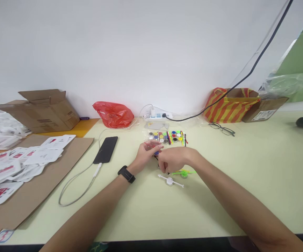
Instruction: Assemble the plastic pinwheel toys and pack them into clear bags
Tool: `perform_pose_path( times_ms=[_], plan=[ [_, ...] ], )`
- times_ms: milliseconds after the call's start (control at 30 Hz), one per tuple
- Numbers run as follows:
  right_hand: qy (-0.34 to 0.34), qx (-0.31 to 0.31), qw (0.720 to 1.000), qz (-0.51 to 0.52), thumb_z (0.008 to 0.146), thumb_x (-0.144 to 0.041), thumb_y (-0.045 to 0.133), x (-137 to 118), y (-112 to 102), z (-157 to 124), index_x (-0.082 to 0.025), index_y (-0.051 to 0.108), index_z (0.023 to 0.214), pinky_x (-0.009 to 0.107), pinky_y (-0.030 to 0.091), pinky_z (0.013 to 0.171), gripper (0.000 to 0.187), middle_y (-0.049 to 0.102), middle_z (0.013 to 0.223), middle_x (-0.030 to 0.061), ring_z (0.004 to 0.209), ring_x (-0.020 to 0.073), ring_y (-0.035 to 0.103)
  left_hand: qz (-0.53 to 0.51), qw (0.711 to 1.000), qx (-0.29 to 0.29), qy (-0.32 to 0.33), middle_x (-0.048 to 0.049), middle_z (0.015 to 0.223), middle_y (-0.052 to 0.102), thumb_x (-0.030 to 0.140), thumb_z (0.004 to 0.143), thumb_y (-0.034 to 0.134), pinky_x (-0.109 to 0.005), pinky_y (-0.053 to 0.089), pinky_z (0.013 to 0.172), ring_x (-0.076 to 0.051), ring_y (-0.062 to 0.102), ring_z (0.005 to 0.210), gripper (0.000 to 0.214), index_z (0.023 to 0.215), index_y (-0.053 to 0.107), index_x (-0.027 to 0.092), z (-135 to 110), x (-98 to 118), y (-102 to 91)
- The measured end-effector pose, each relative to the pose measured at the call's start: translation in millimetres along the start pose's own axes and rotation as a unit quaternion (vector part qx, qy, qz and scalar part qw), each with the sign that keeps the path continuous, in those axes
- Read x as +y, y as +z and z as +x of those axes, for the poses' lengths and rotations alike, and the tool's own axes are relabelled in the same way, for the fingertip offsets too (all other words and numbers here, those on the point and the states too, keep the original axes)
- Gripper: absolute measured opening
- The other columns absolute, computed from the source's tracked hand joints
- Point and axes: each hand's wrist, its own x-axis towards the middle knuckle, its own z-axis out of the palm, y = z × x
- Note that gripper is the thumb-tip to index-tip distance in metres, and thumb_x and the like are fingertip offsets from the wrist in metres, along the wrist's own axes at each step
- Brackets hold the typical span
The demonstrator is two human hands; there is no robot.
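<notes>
My left hand [147, 154] is closed near the middle of the table, with a blue bit and thin red bits showing at its fingers; the piece itself is mostly hidden. Against it, my right hand [174, 159] is curled with its knuckles up, and dark thin bits show below its fingers. I cannot make out what it grips. Just in front lie a white arrow spinner [169, 181] on a round base and a green arrow spinner [184, 174], with a yellow strip by it. Beyond the hands are several coloured round discs [174, 135] and thin coloured arrow strips [169, 138].
A phone [105, 150] on a cable lies left, beside cardboard [70, 159] bearing white packets [8, 169]. Along the wall stand a carton [49, 112], a red bag [114, 115], a power strip [158, 113] and a striped bag [230, 106]. Eyeglasses [222, 128] lie right.
</notes>
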Motion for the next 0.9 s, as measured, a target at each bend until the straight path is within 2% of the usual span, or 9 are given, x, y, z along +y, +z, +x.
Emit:
perform_pose_path(
  times_ms=[133,267,333,433,533,633,700,800,900],
  plan=[
    [-0.053,0.055,0.997,0.025,0.072,0.004,0.058,7,-7,-8,-0.017,0.080,0.099,0.023,0.042,0.059,0.040,0.079,0.095,0.0025,0.080,0.0156,0.068,0.013,1.000,0.011,0.017,-0.0082,0.092,0.078,0.043,0.073,0.089,-0.028,0.058,0.077,-0.022,0.073,0.089,0.042,0.100,0.076,0.014,1,0,0.4],
    [-0.135,0.093,0.981,0.101,0.087,-0.011,0.068,11,-18,-22,-0.017,0.080,0.102,0.024,0.049,0.066,0.020,0.078,0.091,0.0031,0.076,0.0144,0.068,-0.010,1.000,-0.011,0.012,-0.0061,0.083,0.077,0.045,0.071,0.090,-0.028,0.059,0.070,-0.019,0.072,0.077,0.048,0.104,0.076,0.013,2,-3,-1.6],
    [-0.173,0.139,0.965,0.139,0.093,-0.023,0.069,12,-25,-33,-0.017,0.081,0.104,0.025,0.050,0.069,0.018,0.078,0.090,0.0036,0.075,0.0143,0.067,-0.011,0.999,-0.036,0.014,-0.0059,0.080,0.077,0.044,0.066,0.094,-0.028,0.058,0.065,-0.019,0.071,0.072,0.051,0.102,0.076,0.012,2,-5,-2.0],
    [-0.197,0.250,0.930,0.185,0.095,-0.033,0.068,13,-35,-50,-0.019,0.081,0.108,0.026,0.048,0.067,0.023,0.077,0.093,0.0047,0.076,0.0152,0.065,0.006,0.999,-0.047,0.001,-0.0084,0.087,0.078,0.043,0.064,0.096,-0.030,0.061,0.068,-0.022,0.074,0.078,0.050,0.099,0.076,0.013,1,-5,0.3],
    [-0.192,0.383,0.876,0.219,0.096,-0.037,0.068,15,-41,-64,-0.019,0.080,0.112,0.028,0.046,0.064,0.027,0.075,0.097,0.0069,0.078,0.0166,0.062,0.035,0.998,-0.042,-0.017,-0.0087,0.091,0.079,0.045,0.071,0.092,-0.031,0.062,0.071,-0.022,0.076,0.081,0.049,0.105,0.076,0.014,-4,-3,4.4],
    [-0.168,0.492,0.829,0.205,0.095,-0.038,0.068,18,-43,-72,-0.020,0.080,0.109,0.030,0.045,0.064,0.026,0.072,0.097,0.0081,0.078,0.0172,0.059,0.058,0.997,-0.052,0.003,-0.0071,0.089,0.079,0.046,0.071,0.092,-0.030,0.061,0.071,-0.020,0.075,0.078,0.048,0.104,0.076,0.015,-6,-1,7.0],
    [-0.150,0.514,0.826,0.178,0.096,-0.036,0.066,21,-43,-74,-0.021,0.080,0.107,0.031,0.044,0.064,0.024,0.070,0.091,0.0066,0.074,0.0165,0.056,0.070,0.996,-0.053,0.020,-0.0071,0.089,0.078,0.047,0.072,0.091,-0.031,0.061,0.073,-0.020,0.076,0.077,0.046,0.101,0.076,0.015,-7,-1,7.5],
    [-0.118,0.503,0.847,0.125,0.096,-0.029,0.062,24,-41,-73,-0.021,0.078,0.107,0.030,0.042,0.063,0.021,0.067,0.082,0.0036,0.070,0.0158,0.054,0.087,0.994,-0.054,0.023,-0.0078,0.090,0.079,0.048,0.074,0.089,-0.032,0.061,0.072,-0.022,0.077,0.078,0.046,0.103,0.075,0.015,-7,-2,7.8],
    [-0.078,0.518,0.849,0.067,0.095,-0.023,0.057,24,-39,-69,-0.021,0.075,0.106,0.029,0.039,0.061,0.021,0.066,0.078,0.0024,0.067,0.0156,0.054,0.103,0.993,-0.057,0.024,-0.0083,0.092,0.079,0.048,0.075,0.089,-0.031,0.060,0.071,-0.023,0.078,0.082,0.046,0.105,0.074,0.015,-9,-1,8.7]
  ],
)
